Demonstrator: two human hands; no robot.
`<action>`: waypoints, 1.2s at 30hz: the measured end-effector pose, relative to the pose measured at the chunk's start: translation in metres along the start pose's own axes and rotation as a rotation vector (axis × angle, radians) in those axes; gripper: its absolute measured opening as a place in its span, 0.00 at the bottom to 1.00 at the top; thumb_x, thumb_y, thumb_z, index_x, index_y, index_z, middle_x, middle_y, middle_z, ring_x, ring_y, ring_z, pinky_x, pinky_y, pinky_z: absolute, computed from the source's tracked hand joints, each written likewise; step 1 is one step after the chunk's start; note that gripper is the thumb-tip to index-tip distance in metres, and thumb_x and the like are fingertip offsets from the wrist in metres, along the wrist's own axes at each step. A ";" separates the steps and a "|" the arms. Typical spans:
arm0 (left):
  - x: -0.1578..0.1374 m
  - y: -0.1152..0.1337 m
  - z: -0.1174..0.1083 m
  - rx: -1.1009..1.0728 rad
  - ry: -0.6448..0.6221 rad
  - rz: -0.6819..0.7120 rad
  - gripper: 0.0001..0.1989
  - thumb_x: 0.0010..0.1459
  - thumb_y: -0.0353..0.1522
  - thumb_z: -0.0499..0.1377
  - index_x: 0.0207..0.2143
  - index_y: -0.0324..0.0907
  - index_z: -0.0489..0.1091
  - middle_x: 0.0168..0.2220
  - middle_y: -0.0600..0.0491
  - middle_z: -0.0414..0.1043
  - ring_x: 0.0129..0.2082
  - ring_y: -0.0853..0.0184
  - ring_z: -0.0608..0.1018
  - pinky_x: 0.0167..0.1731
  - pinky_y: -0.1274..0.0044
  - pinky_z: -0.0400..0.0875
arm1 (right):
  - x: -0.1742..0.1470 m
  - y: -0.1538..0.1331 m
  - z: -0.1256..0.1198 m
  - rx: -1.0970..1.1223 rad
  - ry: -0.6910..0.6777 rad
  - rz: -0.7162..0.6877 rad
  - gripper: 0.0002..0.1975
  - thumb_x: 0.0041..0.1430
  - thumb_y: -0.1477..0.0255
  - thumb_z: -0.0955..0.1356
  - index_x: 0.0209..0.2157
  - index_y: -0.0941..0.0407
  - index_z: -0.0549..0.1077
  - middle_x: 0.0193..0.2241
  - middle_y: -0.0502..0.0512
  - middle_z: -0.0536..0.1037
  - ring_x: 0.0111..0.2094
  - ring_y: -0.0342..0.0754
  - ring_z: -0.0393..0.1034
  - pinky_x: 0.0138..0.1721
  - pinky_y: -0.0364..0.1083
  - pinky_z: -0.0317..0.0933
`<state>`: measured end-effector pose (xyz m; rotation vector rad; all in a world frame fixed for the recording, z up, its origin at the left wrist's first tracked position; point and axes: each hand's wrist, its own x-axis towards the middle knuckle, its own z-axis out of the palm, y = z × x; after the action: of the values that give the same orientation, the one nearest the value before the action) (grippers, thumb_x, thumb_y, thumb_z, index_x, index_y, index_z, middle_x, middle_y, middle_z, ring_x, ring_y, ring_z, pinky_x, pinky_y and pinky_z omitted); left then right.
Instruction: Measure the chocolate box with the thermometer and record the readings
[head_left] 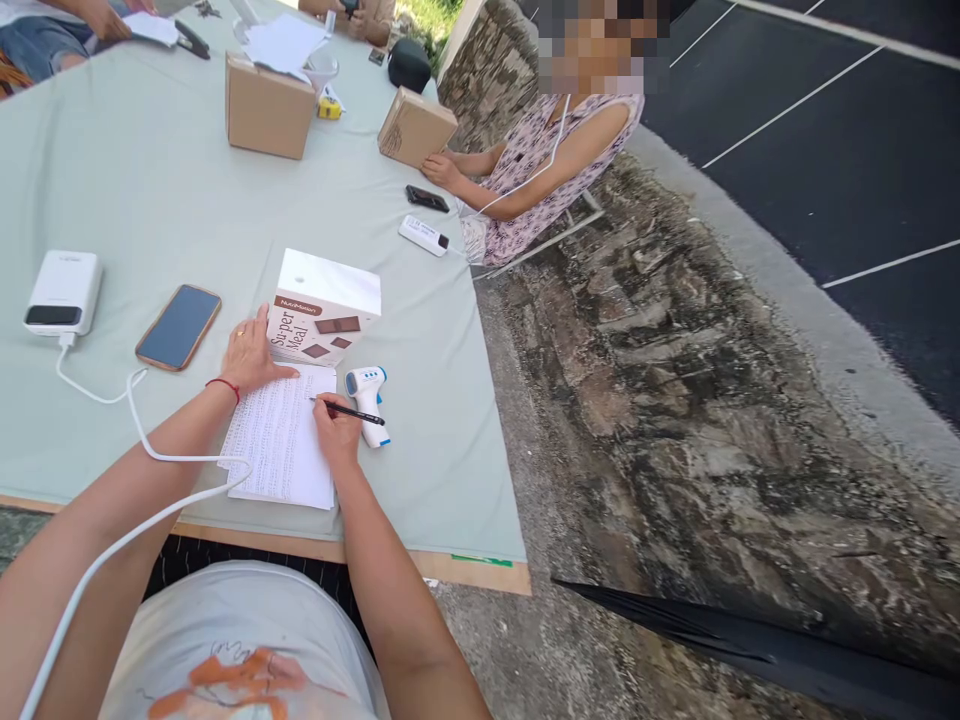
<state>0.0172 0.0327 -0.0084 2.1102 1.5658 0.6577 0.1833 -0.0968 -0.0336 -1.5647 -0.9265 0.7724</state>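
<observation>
My right hand (337,432) grips a black pen (352,410), its tip on the right part of a sheet of paper (281,440) covered in rows of handwriting. More sheets lie beneath that one. My left hand (255,358) rests with fingers spread at the paper's top left, against the lower left side of a white and brown box (326,305) marked "Super Meal". The box stands just beyond the sheets. Right beside my right hand lies a white and blue infrared thermometer (369,400).
Left of my hands are a phone (178,327) and a white power bank (66,290) with a white cable (157,455). Farther off stand a cardboard box (270,110) and a yellow tape measure (330,105). A person at the right holds another cardboard box (416,128).
</observation>
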 end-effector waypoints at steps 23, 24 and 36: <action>-0.002 0.003 -0.004 0.015 -0.006 -0.011 0.67 0.40 0.45 0.80 0.76 0.42 0.48 0.67 0.34 0.66 0.72 0.35 0.64 0.71 0.44 0.58 | 0.000 -0.003 -0.001 -0.049 -0.005 0.003 0.10 0.54 0.63 0.66 0.30 0.53 0.77 0.29 0.54 0.82 0.34 0.52 0.76 0.40 0.52 0.74; -0.002 0.004 -0.004 0.014 -0.007 -0.010 0.67 0.40 0.45 0.80 0.76 0.42 0.48 0.67 0.34 0.66 0.72 0.35 0.64 0.71 0.44 0.58 | 0.000 -0.003 -0.001 -0.050 -0.007 0.003 0.09 0.54 0.64 0.66 0.30 0.53 0.77 0.29 0.54 0.82 0.34 0.52 0.75 0.40 0.52 0.74; -0.001 0.001 -0.001 -0.016 0.021 0.014 0.69 0.39 0.45 0.81 0.77 0.46 0.47 0.66 0.37 0.68 0.70 0.36 0.66 0.72 0.44 0.58 | 0.000 0.000 0.000 -0.040 0.041 0.013 0.10 0.54 0.63 0.66 0.30 0.52 0.77 0.29 0.53 0.82 0.33 0.51 0.75 0.40 0.50 0.74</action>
<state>0.0168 0.0315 -0.0073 2.1110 1.5537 0.6970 0.1829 -0.0967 -0.0335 -1.6176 -0.9075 0.7320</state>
